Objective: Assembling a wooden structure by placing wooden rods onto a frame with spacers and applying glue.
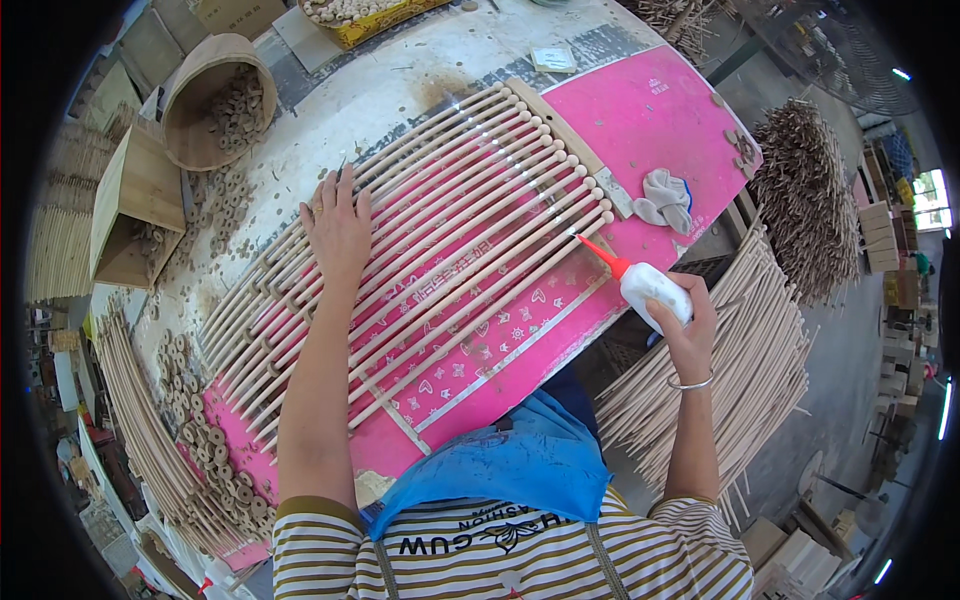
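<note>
A row of slim wooden sticks (470,235) lies side by side on a pink printed sheet, each tipped with a small round bead at its right end. My left hand (340,228) rests with outstretched fingers on the upper sticks. Wrapped round a white squeeze bottle (652,296) with a red nozzle is my right hand (690,325). The nozzle tip points left, close to the nearest sticks just below their beads. White wet-looking dabs dot the sticks near that end. Several wooden rings (272,290) sit around the sticks at their left part.
A wooden bar (580,150) lies along the beaded ends. A crumpled white glove (664,200) is to its right. A round tub (180,110) and a wooden box (125,215) with rings stand at left. Stick bundles (735,360) lie at right; loose rings (225,465) pile at lower left.
</note>
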The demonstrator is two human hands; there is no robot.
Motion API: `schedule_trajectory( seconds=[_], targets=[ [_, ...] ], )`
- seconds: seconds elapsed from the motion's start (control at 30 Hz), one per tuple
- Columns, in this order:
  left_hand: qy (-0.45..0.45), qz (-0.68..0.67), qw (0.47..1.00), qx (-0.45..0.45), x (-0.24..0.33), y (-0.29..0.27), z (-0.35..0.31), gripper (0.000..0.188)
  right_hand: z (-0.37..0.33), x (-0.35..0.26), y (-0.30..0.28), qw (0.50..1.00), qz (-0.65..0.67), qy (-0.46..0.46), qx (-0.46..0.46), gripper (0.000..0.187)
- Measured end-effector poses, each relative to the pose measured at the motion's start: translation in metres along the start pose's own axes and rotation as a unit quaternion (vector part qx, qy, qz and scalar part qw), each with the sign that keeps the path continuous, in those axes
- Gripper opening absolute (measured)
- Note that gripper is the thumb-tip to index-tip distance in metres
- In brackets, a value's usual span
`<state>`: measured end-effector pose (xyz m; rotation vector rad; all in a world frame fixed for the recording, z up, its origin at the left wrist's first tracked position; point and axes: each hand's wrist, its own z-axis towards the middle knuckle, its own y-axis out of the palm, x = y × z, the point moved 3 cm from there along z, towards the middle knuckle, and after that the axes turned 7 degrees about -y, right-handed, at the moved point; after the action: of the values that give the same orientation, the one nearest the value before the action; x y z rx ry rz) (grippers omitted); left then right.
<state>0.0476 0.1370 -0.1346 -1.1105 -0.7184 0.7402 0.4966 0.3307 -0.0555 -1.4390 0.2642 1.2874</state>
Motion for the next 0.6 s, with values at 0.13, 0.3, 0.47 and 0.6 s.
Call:
schedule_trajectory(
  seconds=[0.13, 0.3, 0.47, 0.6],
  targets=[
    [0.001, -0.002, 1.000, -0.004, 0.001, -0.001, 0.000, 0.053, -0.004, 0.001, -0.001, 1.000, -0.004, 0.011, -0.004, 0.041],
    [-0.003, 0.008, 1.000, -0.009, 0.000, -0.001, 0.000, 0.053, -0.007, 0.003, 0.002, 1.000, -0.016, -0.004, 0.000, 0.041],
    [-0.004, -0.003, 1.000, -0.012, 0.001, -0.002, 0.000, 0.053, -0.012, 0.005, 0.005, 1.000, -0.021, -0.004, -0.004, 0.040],
    [-0.004, -0.003, 1.000, -0.009, 0.001, -0.002, 0.000, 0.052, -0.009, 0.008, 0.005, 0.998, 0.054, 0.036, -0.009, 0.038]
  ],
)
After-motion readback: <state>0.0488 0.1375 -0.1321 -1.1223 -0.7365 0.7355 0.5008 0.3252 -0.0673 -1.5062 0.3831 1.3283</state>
